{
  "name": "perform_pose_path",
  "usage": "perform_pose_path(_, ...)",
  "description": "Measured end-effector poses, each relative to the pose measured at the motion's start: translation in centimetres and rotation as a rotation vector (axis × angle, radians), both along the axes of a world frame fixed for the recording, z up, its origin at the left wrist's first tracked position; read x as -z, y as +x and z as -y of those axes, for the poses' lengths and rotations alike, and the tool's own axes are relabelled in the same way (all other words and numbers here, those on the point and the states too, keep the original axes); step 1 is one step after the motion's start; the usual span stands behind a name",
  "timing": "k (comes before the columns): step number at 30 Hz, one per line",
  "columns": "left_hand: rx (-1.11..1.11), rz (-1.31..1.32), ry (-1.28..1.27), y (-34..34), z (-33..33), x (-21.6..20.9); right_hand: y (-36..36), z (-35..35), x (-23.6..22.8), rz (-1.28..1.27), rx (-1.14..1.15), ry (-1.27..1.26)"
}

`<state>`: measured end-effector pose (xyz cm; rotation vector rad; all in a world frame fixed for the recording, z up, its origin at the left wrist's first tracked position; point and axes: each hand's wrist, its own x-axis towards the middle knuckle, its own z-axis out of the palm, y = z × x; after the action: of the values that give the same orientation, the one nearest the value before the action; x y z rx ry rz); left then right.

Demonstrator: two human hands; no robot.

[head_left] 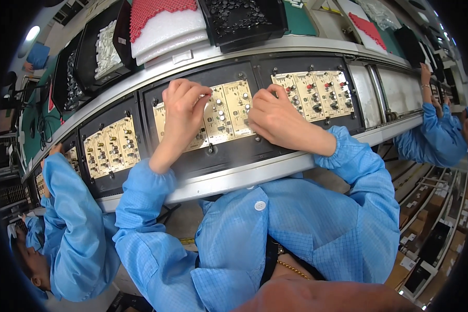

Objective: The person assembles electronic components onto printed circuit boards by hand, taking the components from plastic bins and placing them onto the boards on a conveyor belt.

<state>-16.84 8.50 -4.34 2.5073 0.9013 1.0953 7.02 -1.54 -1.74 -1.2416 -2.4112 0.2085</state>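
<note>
In the head view, the left hand [181, 106] reaches over the middle circuit-board panel [223, 117], its thumb and forefinger drawn together near the panel's upper edge; I cannot tell whether something small is pinched between them. The right hand [276, 118] is at that panel's right edge, fingers curled inward and tips pointing left; what they grasp, if anything, is hidden, so I cannot tell.

The middle panel is tan, dotted with small upright cylinders, and sits in a black tray [234, 151], partly covered by the left hand and forearm. To its right, a second panel [320, 96] with some red-topped parts lies in its own black frame; to its left is another panel [112, 145] in a similar frame. A pale metal rail [208, 184] runs along the near side of the row.

Beyond the row stand a black bin of dark parts [234, 21], a stack of white foam sheets [169, 34] with a red textured piece [158, 13] on top, and a black bin of pale parts [107, 49]. At the left, a co-worker's blue sleeve [75, 218] extends toward the line; at the far right is another blue sleeve [426, 135]
</note>
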Motion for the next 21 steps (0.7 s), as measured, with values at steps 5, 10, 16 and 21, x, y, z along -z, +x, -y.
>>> perform_pose_path(5,-0.019,-0.067,-0.039,-1.6,0.2,-0.5,2.8,-7.7,-4.1,0.004,0.088,0.204)
perform_pose_path(10,0.034,0.001,-0.165,0.2,0.9,-0.4,1.7,-15.1,-5.3,0.345,0.355,0.241)
perform_pose_path(16,0.092,-0.052,-0.179,-0.5,1.1,-0.7,3.3,-15.3,-1.2,0.391,0.366,0.21)
perform_pose_path(21,0.177,-0.026,-0.265,3.1,0.8,-0.2,4.8,-14.8,0.3,0.123,0.147,0.481)
